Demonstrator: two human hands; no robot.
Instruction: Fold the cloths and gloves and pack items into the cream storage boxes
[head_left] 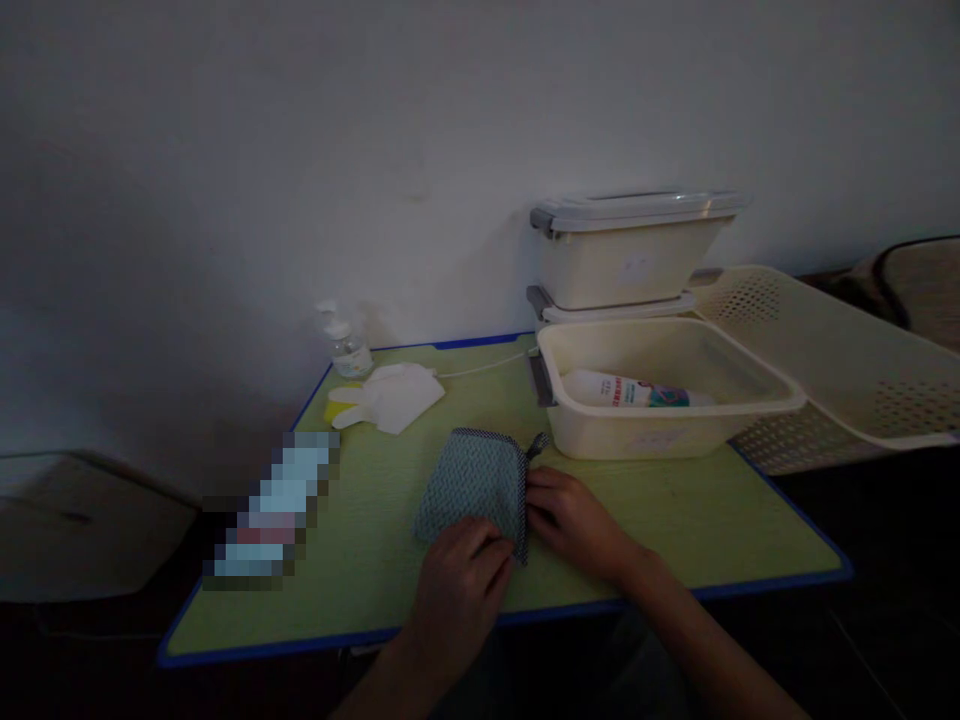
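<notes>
A blue-green textured cleaning cloth [474,478] with dark checked edging lies folded on the green tabletop. From its far right corner sticks out a small hanging loop [538,444]. My left hand [461,585] is closed at the near edge of the cloth, with curled fingers pinching it close to its near right corner. Along the right edge, my right hand [566,515] also grips the cloth, its fingers bent around the checked border. The fingertips of both hands are partly hidden.
Right of the cloth stands an open cream bin [637,437] holding a white tube [622,388]. Behind it is a lidded box [630,265]; a perforated basket [832,350] is farther right. A pump bottle [350,350], white dustpan-shaped piece [401,395] and blurred-out phone-like object [281,500] lie left.
</notes>
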